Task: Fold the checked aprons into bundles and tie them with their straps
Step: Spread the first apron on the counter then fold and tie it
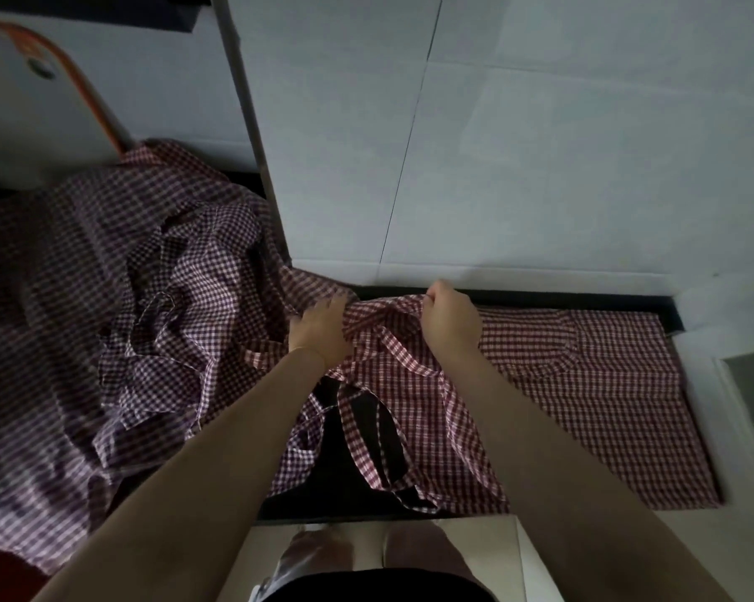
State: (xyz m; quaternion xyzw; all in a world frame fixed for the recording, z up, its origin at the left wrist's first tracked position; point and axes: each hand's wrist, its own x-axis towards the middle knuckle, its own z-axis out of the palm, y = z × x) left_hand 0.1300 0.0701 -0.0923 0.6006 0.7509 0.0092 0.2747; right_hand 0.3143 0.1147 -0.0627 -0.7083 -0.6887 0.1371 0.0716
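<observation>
The red checked apron (562, 384) is lying spread on the dark desk (518, 297), its body running off to the right and its top end gathered at the middle, where both hands are working. Its straps (366, 432) are trailing in loose loops toward the near edge of the desk.

Judging from this, the step in hand is sorting out the top end and straps before folding. To do it well, the straps should be pulled free and laid straight, clear of the body, so they are not getting folded inside the bundle and are staying long enough to tie round it. The cloth should be smoothed flat before the first fold.

The left hand (320, 330) is resting on the bunched cloth, fingers curled down into it and apparently gripping a fold. The right hand (451, 319) is closed in a fist, its fingers pinching the gathered top edge and lifting it slightly.

To the left, a heap of other checked aprons (118, 297) is lying rumpled, touching the one being handled. Beyond the desk, a pale wall (540, 145) is rising.
</observation>
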